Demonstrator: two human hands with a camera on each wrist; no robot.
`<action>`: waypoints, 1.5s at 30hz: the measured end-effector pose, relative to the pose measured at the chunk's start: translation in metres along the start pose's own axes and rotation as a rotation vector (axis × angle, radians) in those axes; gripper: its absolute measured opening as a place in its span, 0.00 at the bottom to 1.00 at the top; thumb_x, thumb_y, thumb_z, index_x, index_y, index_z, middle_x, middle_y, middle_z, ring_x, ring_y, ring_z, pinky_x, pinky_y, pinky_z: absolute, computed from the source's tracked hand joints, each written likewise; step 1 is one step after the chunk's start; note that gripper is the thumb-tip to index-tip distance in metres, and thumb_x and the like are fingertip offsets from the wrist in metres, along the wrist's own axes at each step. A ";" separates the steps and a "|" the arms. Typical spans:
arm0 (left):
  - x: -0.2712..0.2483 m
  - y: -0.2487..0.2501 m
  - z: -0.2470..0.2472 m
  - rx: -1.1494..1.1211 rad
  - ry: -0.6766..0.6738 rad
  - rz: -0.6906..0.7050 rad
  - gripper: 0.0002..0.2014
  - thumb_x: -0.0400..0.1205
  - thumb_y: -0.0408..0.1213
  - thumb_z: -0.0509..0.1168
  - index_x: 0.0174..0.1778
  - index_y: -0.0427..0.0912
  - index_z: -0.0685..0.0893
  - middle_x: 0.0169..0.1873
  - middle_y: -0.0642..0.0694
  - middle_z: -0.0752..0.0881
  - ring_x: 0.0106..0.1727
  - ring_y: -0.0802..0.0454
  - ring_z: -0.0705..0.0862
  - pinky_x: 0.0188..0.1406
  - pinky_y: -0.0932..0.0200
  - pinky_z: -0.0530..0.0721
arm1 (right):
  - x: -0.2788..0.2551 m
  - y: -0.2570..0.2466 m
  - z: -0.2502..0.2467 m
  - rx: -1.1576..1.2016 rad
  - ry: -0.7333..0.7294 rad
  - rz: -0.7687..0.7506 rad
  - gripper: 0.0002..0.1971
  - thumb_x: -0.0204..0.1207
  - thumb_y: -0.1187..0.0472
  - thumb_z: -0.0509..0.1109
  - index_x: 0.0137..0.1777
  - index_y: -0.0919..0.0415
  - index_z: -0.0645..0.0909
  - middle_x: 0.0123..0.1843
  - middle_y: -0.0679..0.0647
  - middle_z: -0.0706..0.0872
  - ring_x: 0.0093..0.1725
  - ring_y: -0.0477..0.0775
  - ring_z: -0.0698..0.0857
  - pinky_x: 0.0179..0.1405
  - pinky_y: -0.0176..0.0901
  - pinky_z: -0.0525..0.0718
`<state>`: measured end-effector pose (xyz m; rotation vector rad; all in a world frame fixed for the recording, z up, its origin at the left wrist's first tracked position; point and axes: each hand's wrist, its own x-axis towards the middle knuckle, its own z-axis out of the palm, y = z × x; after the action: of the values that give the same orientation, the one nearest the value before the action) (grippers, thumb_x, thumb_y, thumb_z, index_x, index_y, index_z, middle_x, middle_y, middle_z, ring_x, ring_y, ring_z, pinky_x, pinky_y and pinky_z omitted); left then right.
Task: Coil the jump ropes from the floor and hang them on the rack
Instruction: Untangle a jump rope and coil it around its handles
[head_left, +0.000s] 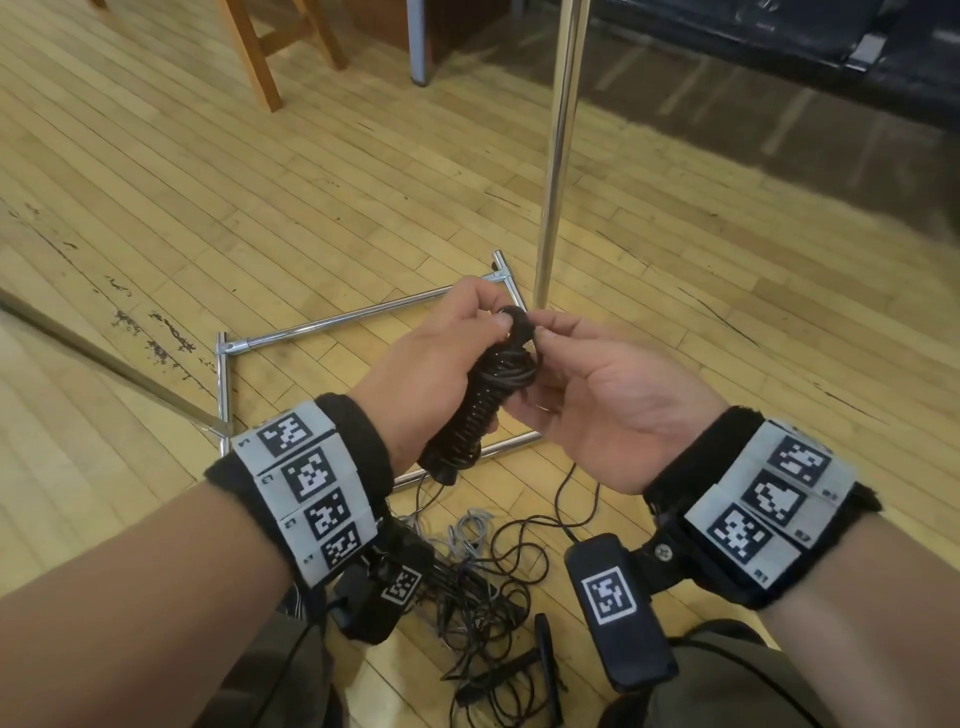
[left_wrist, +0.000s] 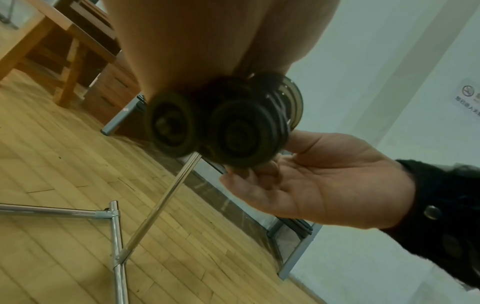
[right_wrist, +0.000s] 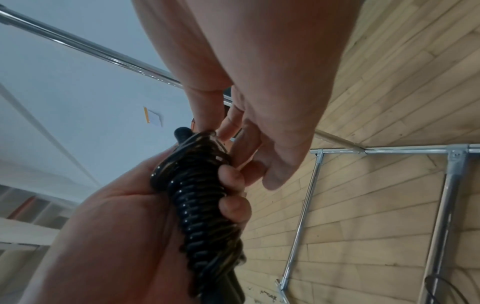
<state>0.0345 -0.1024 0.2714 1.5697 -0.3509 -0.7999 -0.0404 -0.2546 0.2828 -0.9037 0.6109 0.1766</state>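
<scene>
Head view, hands (head_left: 519, 364) gripping coiled rope (head_left: 483, 400)

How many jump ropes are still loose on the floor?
Cannot tell: one tangled pile lies below the hands; strands overlap. One coiled rope is held by the left hand.

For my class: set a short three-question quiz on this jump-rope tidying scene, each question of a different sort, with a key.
1. True or false: the coiled jump rope already hangs on the rack.
2. Which hand grips the coiled bundle round its middle? A) left hand B) right hand C) neither
3. Fill in: more tangled ropes lie on the ____, below the wrists.

Key:
1. False: it is held in both hands, above the rack's base.
2. A: the right hand only pinches the rope at the bundle's top end.
3. floor.
</scene>
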 end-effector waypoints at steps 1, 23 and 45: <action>0.000 0.000 0.000 -0.038 -0.018 -0.025 0.11 0.76 0.53 0.69 0.52 0.56 0.81 0.48 0.39 0.86 0.40 0.40 0.86 0.34 0.48 0.85 | 0.000 0.001 0.001 0.031 0.005 -0.014 0.19 0.87 0.69 0.65 0.78 0.65 0.77 0.56 0.64 0.86 0.54 0.61 0.82 0.58 0.54 0.83; -0.001 -0.008 -0.002 0.221 0.177 0.089 0.19 0.78 0.47 0.70 0.66 0.60 0.77 0.53 0.54 0.95 0.50 0.45 0.96 0.45 0.33 0.94 | 0.016 -0.007 -0.015 0.186 0.232 -0.166 0.13 0.83 0.78 0.67 0.61 0.62 0.77 0.41 0.63 0.90 0.33 0.56 0.92 0.37 0.47 0.92; -0.023 0.004 0.003 0.536 0.010 0.397 0.20 0.85 0.52 0.61 0.73 0.72 0.73 0.59 0.71 0.84 0.52 0.66 0.87 0.45 0.75 0.81 | 0.003 -0.023 -0.035 -0.305 -0.178 -0.318 0.22 0.86 0.78 0.58 0.50 0.57 0.91 0.44 0.60 0.88 0.36 0.53 0.80 0.40 0.44 0.82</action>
<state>0.0171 -0.0909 0.2817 1.9094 -0.8946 -0.4012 -0.0442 -0.2968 0.2807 -1.2526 0.2717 0.0626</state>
